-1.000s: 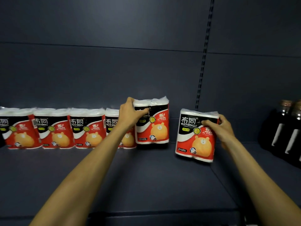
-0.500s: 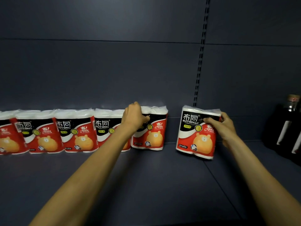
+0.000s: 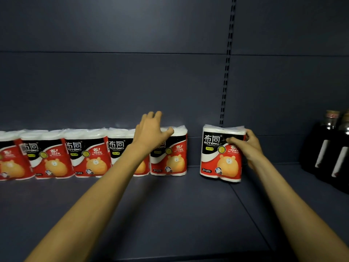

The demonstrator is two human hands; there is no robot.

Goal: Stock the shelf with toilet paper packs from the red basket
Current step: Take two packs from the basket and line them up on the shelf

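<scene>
Several red, white and black toilet paper packs (image 3: 88, 154) stand in a row along the back of the dark shelf (image 3: 170, 208). The rightmost pack of the row (image 3: 174, 154) is partly behind my left hand (image 3: 151, 129), which hovers just above it with fingers spread and holds nothing. A separate pack (image 3: 220, 154) stands upright on the shelf a gap to the right of the row. My right hand (image 3: 247, 146) grips its right side. The red basket is out of view.
Dark bottles (image 3: 328, 148) stand at the far right of the shelf. A slotted upright (image 3: 225, 76) runs down the back panel behind the separate pack. Bare shelf lies in front of the packs, with a seam (image 3: 249, 212) between two shelf boards.
My left hand has let go of the rightmost row pack and lifted with fingers spread. The pack in my right hand has been set down upright on the shelf.
</scene>
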